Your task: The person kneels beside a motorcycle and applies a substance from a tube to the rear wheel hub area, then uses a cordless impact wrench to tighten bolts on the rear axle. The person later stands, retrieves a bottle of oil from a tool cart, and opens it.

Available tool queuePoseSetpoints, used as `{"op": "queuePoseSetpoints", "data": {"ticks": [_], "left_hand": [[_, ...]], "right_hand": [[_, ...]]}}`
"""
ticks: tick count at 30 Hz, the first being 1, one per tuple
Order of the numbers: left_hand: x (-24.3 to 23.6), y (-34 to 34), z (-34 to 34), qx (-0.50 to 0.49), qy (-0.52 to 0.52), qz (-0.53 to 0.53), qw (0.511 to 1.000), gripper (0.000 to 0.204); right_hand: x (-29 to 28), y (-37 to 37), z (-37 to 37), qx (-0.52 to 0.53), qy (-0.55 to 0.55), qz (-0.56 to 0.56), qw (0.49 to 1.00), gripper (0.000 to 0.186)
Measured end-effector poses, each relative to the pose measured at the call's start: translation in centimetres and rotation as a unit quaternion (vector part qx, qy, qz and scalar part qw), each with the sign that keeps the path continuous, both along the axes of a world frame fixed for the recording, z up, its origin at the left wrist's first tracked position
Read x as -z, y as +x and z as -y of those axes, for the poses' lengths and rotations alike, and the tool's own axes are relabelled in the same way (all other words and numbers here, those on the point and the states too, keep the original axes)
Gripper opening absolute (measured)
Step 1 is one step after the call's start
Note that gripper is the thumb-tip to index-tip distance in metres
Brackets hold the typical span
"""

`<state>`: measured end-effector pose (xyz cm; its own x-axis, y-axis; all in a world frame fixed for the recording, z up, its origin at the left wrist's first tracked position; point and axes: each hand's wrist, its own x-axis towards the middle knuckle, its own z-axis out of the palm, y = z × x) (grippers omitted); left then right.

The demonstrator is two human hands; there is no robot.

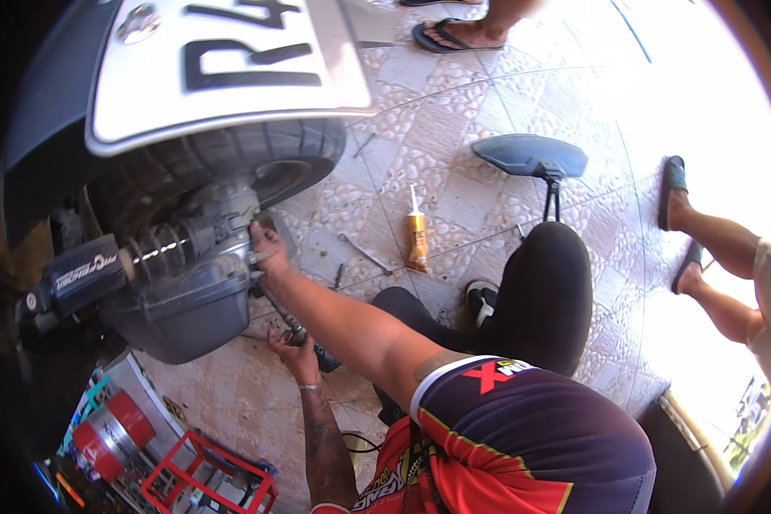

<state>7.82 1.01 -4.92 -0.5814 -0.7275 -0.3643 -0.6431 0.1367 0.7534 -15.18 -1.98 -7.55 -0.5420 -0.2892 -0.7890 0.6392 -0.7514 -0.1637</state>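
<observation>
Tool (296, 332) partly hidden by left hand (298, 361)

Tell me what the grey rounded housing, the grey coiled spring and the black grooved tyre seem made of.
Grey rounded housing: probably plastic, satin, given its soft sheen. Grey coiled spring: likely metal, somewhat shiny, from its bright glints. Black grooved tyre: apparently rubber, matte, with visible tread.

Clock on right hand (270, 250): tire (253, 152) blocks 12, spring (164, 248) 9, gray housing (184, 317) 8. Left hand (298, 360) with its tool (294, 329) sits at 6, own forearm (343, 304) fills 4. Open lane at 2, over floor (370, 193) between tire and orange tube (417, 236); loose wrench (366, 254) flat at 3.
</observation>
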Motion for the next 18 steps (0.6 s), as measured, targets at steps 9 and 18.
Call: {"op": "queuePoseSetpoints", "data": {"ticks": [9, 18], "left_hand": [[1.0, 0.6, 0.8, 0.027, -0.015, -0.001, 1.0, 0.093], [0.0, -0.3, 0.2, -0.003, 0.024, 0.015, 1.0, 0.099]], "right_hand": [[2.2, -0.5, 4.1, 0.046, -0.041, -0.027, 0.998, 0.056], [-1.9, -0.1, 0.3, 0.04, -0.051, -0.015, 0.998, 0.057]]}}
